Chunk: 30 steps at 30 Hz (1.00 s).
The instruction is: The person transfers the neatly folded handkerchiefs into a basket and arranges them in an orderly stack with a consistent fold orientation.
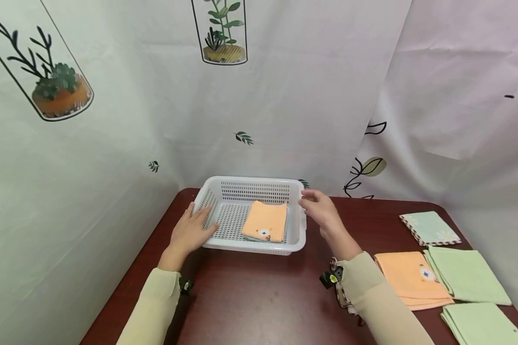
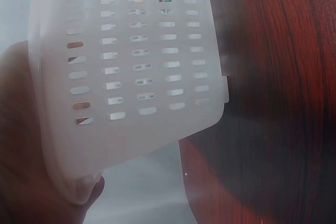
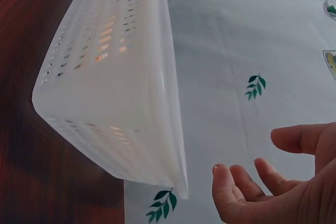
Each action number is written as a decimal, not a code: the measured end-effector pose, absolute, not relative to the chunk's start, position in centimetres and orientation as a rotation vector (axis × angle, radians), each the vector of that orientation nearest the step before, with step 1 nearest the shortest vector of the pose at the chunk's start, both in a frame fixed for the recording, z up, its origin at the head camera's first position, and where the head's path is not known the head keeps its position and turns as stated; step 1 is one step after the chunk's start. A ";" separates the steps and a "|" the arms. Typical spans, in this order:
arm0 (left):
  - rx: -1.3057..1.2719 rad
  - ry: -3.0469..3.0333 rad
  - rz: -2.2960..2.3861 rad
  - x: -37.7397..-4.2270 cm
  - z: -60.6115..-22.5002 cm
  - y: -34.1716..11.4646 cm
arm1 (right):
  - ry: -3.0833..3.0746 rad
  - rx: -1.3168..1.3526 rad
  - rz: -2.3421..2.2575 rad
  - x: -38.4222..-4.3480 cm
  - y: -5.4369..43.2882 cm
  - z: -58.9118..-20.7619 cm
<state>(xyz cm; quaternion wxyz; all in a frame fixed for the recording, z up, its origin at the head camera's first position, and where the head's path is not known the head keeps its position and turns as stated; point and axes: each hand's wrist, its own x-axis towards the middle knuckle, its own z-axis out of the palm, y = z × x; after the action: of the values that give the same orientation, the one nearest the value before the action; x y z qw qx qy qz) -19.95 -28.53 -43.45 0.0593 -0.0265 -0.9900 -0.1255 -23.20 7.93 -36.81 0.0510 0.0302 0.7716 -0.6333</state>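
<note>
A white plastic basket with slotted walls stands near the table's far edge. Inside it lies a folded orange cloth with a small animal face on it. My left hand rests over the basket's left rim with spread fingers, some reaching inside. In the left wrist view this hand shows behind the rim, one fingertip past the corner. My right hand is beside the right rim; in the right wrist view this hand is apart from the basket, its fingers loosely bent and holding nothing.
On the table's right side lie a folded orange cloth, two folded green cloths and a pale cloth with a checked edge. A patterned curtain hangs behind the dark red table. Something checked shows partly under the right forearm.
</note>
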 end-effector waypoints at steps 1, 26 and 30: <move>-0.079 -2.998 -0.380 -19.9 -43.4 -28.5 | 2.350 0.089 -1.927 -23.2 8.1 -36.8; -0.085 -2.997 -0.392 -19.8 -43.1 -28.5 | 2.375 0.043 -1.872 -21.7 13.4 -36.5; -0.086 -2.992 -0.393 -19.8 -43.2 -28.5 | 2.378 0.064 -1.854 -21.4 14.1 -36.3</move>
<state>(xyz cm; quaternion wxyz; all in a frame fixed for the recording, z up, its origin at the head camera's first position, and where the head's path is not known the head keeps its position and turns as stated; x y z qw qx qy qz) -19.75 -28.53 -43.20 0.0613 -0.0286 -0.9892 -0.1299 -21.45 14.08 -36.34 0.0628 0.0212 0.7868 -0.6136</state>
